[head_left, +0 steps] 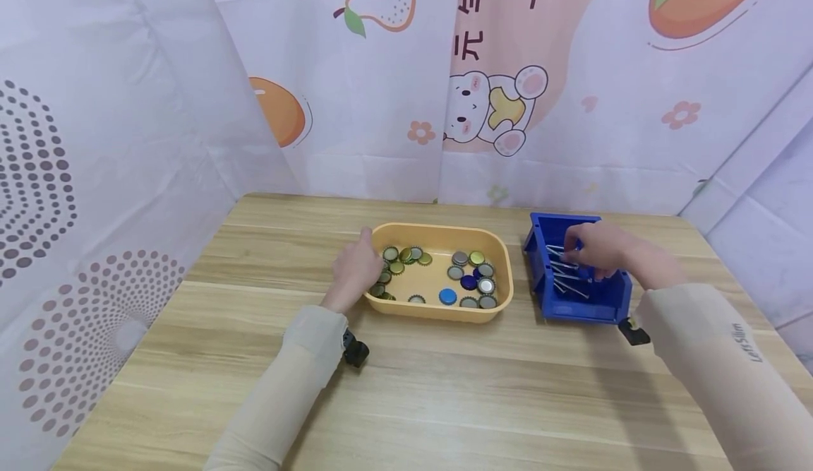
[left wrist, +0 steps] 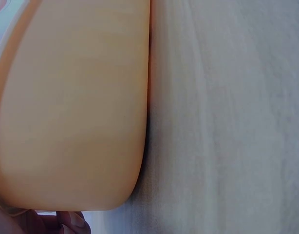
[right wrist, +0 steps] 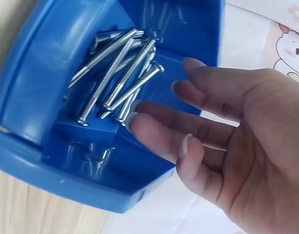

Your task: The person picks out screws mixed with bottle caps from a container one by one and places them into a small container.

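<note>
My left hand (head_left: 358, 267) is at the left end of a yellow plastic tray (head_left: 438, 313) and grips its rim. In the left wrist view the tray's side wall (left wrist: 76, 107) fills much of the picture, with curled fingertips (left wrist: 74, 222) below its end. Bottle caps (head_left: 447, 296) in green, silver and blue lie inside the tray. My right hand (head_left: 600, 246) hovers over a blue plastic bin (head_left: 581, 311), its fingers loosely bent and holding nothing. Several long silver screws (right wrist: 113, 78) lie piled in the bin, just beyond the fingertips in the right wrist view.
Both containers stand on a wood-grain table (head_left: 444, 393), with a narrow gap between them. A printed white curtain (head_left: 356, 104) hangs behind the table's back edge and along its sides.
</note>
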The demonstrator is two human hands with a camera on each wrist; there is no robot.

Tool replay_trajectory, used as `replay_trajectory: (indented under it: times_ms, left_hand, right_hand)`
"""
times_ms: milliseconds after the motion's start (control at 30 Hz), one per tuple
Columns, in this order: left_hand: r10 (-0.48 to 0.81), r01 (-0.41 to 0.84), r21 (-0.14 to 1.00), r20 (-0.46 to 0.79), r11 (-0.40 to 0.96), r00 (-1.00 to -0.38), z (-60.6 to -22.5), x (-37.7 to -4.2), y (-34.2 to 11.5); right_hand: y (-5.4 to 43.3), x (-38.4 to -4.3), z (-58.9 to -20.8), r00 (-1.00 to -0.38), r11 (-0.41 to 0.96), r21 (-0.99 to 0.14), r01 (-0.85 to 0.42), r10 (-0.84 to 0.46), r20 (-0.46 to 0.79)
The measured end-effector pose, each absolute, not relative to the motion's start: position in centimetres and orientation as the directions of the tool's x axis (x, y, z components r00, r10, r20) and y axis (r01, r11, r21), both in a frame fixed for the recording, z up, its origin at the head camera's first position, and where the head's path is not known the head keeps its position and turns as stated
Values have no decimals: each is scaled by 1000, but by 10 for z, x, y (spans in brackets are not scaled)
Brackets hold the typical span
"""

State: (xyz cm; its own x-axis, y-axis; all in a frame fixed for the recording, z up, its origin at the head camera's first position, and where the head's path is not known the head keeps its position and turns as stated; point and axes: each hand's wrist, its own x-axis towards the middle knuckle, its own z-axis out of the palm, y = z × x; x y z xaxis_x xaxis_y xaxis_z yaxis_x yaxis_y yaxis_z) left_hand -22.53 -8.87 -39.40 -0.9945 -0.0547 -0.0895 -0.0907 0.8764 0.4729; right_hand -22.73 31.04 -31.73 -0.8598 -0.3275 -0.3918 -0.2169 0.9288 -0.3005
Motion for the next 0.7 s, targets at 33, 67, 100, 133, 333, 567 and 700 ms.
replay_trajectory:
  times_ms: [33,67,100,133,333,567,700]
  left_hand:
    - [-53,-89,476,-89,875,-995,-394,-225,-89]
    - [-51,-88,477,-89,874,-995,-394,-225,-89]
    - [-49,-87,478,-90,874,-995,-394,-225,-89]
    - [-47,-86,479,-92,874,-995,-394,-225,-89]
    - [-33,-87,495,-116,864,-993,-393,-225,-90]
    - [-11,-86,529,-145,844,-989,-392,-228,-92]
    - [23,-84,590,-172,803,-985,-388,-229,-94]
  right_hand:
    - [310,-227,-316,-862,928,-301,-219,-329,-387]
    - [310,-227,-316,-863,927,-302,-221,-330,-383]
    - [310,-227,-315,-863,926,-302,-225,-333,-379]
    - [309,-227,-315,-865,926,-302,-228,-335,-375]
    - [304,-225,-315,-885,913,-314,-259,-355,-303]
    - [298,-225,-316,-920,915,-234,-328,-365,-140]
    - [296,-224,-318,-934,927,-194,-321,-344,-99]
